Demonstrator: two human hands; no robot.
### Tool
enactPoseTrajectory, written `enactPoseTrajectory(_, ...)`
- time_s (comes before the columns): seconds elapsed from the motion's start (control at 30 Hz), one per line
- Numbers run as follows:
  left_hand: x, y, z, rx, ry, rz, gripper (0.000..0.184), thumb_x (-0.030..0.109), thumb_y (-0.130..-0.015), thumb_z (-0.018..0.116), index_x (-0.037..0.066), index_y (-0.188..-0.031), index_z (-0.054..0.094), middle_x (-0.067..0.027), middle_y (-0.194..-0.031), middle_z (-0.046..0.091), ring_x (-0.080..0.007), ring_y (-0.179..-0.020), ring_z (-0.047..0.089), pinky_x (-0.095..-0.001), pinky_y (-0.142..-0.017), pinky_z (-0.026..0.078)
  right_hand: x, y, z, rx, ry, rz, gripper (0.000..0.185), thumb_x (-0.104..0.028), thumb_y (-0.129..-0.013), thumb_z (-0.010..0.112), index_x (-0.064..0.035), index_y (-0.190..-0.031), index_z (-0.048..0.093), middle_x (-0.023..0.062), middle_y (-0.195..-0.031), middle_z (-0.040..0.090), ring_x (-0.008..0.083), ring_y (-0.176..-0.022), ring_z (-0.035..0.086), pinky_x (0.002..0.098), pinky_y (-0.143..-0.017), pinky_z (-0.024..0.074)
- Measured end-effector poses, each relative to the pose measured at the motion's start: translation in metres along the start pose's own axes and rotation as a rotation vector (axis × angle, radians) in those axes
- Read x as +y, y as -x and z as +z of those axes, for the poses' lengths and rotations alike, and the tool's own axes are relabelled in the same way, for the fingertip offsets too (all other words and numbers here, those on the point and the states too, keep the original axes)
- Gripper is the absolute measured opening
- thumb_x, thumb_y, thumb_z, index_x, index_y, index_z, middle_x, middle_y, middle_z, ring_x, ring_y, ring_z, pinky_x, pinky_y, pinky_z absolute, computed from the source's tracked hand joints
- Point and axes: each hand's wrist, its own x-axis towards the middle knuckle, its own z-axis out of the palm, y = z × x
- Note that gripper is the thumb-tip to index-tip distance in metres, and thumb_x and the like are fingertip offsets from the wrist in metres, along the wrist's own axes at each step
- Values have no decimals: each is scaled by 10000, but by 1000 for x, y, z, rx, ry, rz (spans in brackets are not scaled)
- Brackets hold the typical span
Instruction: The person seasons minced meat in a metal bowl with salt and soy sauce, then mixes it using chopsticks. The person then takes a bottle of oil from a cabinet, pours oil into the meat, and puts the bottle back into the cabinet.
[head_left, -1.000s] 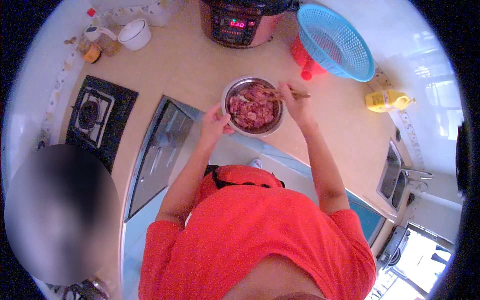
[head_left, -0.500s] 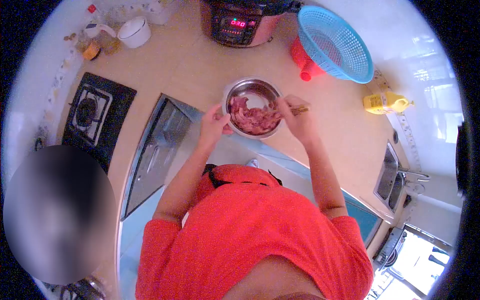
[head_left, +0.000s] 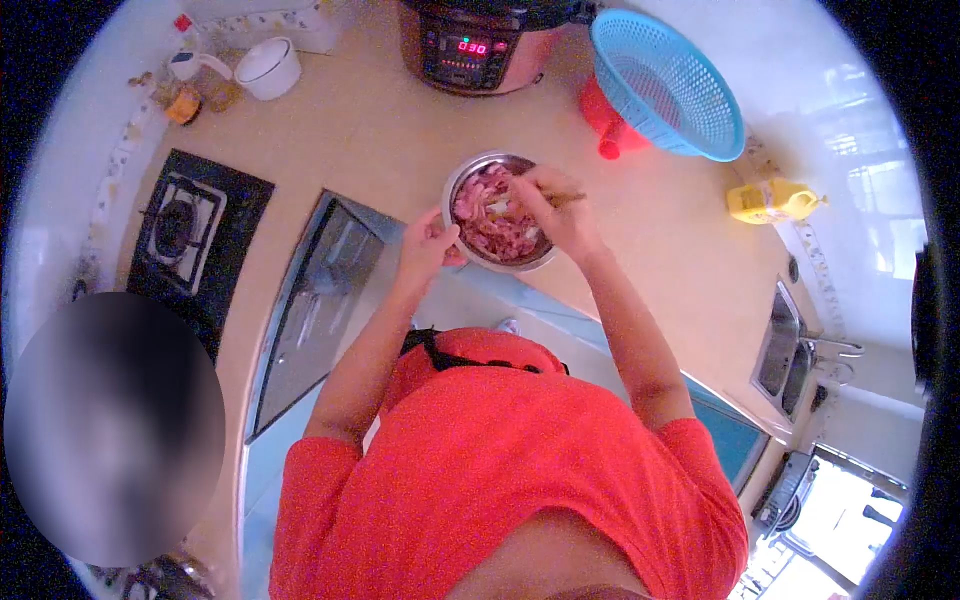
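A metal bowl [head_left: 449,190] stands at the counter's front edge with sliced raw meat [head_left: 492,232] in it. My left hand [head_left: 430,245] grips the bowl's left rim, thumb on top. Over the bowl's right side is my right hand [head_left: 558,212], its fingers closed round wooden chopsticks [head_left: 571,196]. The chopsticks' ends stick out to the right of the hand; their tips reach into the meat and are hard to make out.
A cooker [head_left: 475,60] with a lit display stands behind the bowl. Right of it, a blue colander [head_left: 668,90] rests on a red container [head_left: 600,110]. Further right are a yellow bottle [head_left: 772,202] and a sink [head_left: 780,350]. A gas stove [head_left: 195,235] lies left.
My right hand has moved left and up over the bowl with the chopsticks. The meat has shifted and spread towards the upper left of the bowl. My left hand stays at the rim.
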Motion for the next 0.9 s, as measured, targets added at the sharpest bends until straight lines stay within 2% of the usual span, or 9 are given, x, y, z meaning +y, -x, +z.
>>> enactPoseTrajectory(0.1, 3, 0, -3, -21, 9, 26, 522, 113, -817, 595, 10, -1276, 370, -82, -812, 589, -168, -622, 595, -290, -511, 541, 21, -5, -1, 129, -142, 74, 162, -146, -852, 565, 4, -812, 610, 42, -773, 621, 129, -672, 552, 277, -597, 457)
enactPoseTrajectory(0.2, -10, -7, -4, -25, 49, 84, 537, 118, -810, 606, 7, -1278, 367, -96, -836, 587, -174, -624, 595, -286, -516, 540, 29, 11, -28, 118, 148, 112, 167, -120, -866, 540, 22, -793, 592, 64, -721, 613, 107, -621, 591, 234, -572, 477)
enactPoseTrajectory(0.3, -8, -5, -4, -13, 30, 45, 534, 118, -807, 607, 12, -1274, 373, -110, -869, 578, -182, -629, 595, -290, -523, 544, 10, 20, -39, 289, -246, 193, 175, -136, -869, 540, 17, -802, 593, 75, -739, 621, 112, -630, 597, 238, -584, 484)
enactPoseTrajectory(0.4, -1, 0, 1, 23, 13, -7, 512, 115, -809, 602, 16, -1264, 388, -113, -867, 575, -188, -633, 598, -296, -524, 547, 35, 14, -45, 358, 74, 288, 184, -146, -866, 548, 16, -794, 597, 70, -733, 623, 117, -649, 599, 249, -614, 487)
enactPoseTrajectory(0.43, -3, -2, 0, 23, 1, -12, 505, 115, -810, 600, 14, -1259, 393, -110, -856, 575, -189, -634, 599, -298, -524, 547, 44, 12, -30, 338, -107, 255, 190, -198, -864, 563, -18, -832, 615, 25, -734, 614, 97, -650, 550, 257, -594, 453)
enactPoseTrajectory(0.67, -9, -5, -3, -16, 23, 36, 472, 112, -816, 587, 11, -1243, 411, -104, -829, 579, -188, -633, 604, -302, -525, 548, 3, 32, -20, 143, -274, 308, 200, -194, -859, 570, -12, -796, 624, 12, -711, 609, 90, -656, 541, 255, -596, 451)
enactPoseTrajectory(0.77, -8, -2, -1, 18, 11, -11, 447, 106, -820, 579, 35, -1236, 431, -97, -827, 581, -177, -623, 600, -297, -525, 548, 19, 22, 2, 111, -11, 256, 213, -194, -854, 575, 2, -795, 633, 23, -705, 619, 90, -645, 546, 257, -588, 455)
enactPoseTrajectory(0.87, -7, -5, -3, 0, 11, 1, 432, 105, -822, 576, 53, -1230, 445, -85, -813, 575, -169, -615, 595, -291, -525, 546, 27, 7, -4, 222, 15, 264, 203, -167, -856, 558, 11, -774, 610, 33, -707, 615, 98, -658, 567, 241, -611, 459)
enactPoseTrajectory(0.9, -5, -6, -3, -1, 25, 5, 431, 107, -821, 578, 55, -1228, 448, -81, -807, 572, -168, -613, 593, -288, -524, 546, 4, 8, -11, 262, -35, 265, 193, -150, -859, 552, 9, -767, 608, 36, -706, 610, 102, -666, 568, 244, -617, 462)
